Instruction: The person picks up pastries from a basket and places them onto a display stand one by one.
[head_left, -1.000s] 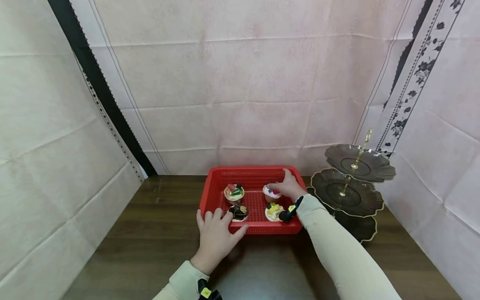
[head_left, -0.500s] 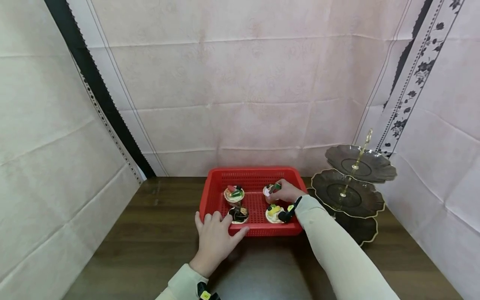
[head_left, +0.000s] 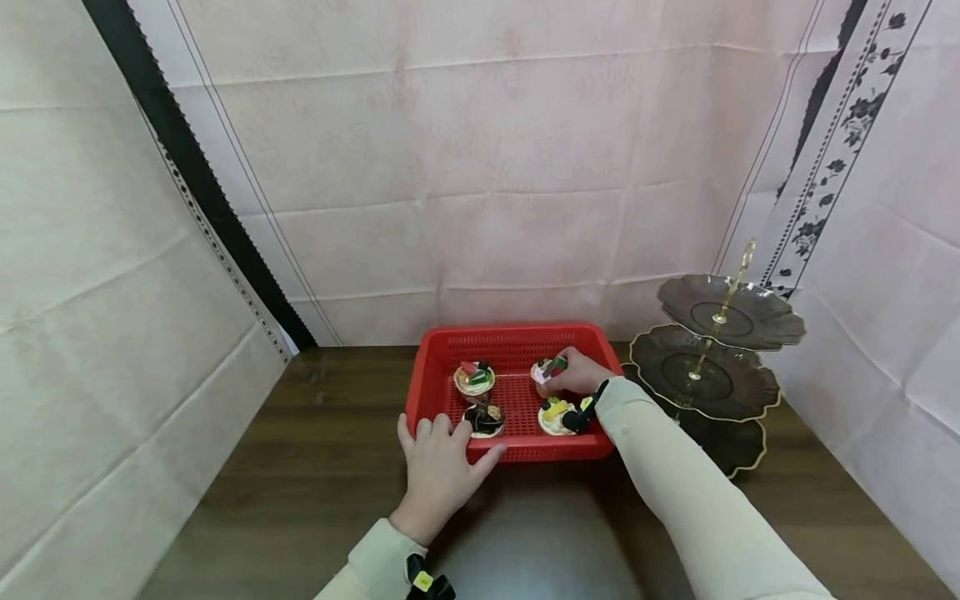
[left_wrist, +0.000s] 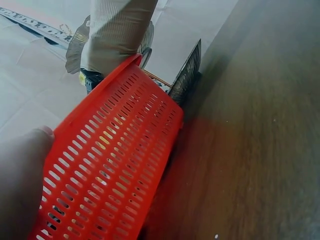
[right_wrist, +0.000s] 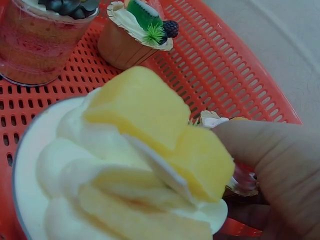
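Observation:
A red plastic basket [head_left: 513,340] on the table holds several small cakes. My left hand [head_left: 438,471] rests on its front left rim with spread fingers; the thumb lies along the front edge. Inside the basket at the back right, my right hand [head_left: 576,372] pinches a cupcake [head_left: 538,374] with pale pink frosting, partly covered by the fingers. Below that wrist sits a cream cake with yellow fruit pieces [right_wrist: 135,107], large in the right wrist view. On the left stand a cupcake with red and green toppings [head_left: 474,380] and a dark-topped cup cake [head_left: 483,421].
A dark three-tier cake stand [head_left: 731,315] with gold edges and a gold stem stands right of the basket, close to my right forearm. White cloth [head_left: 510,200] hangs behind and at both sides of the brown wooden table [head_left: 315,467].
My right hand was spread over the back right cupcake; its fingers have since closed round it. The left hand stays on the rim. The head view has shifted slightly.

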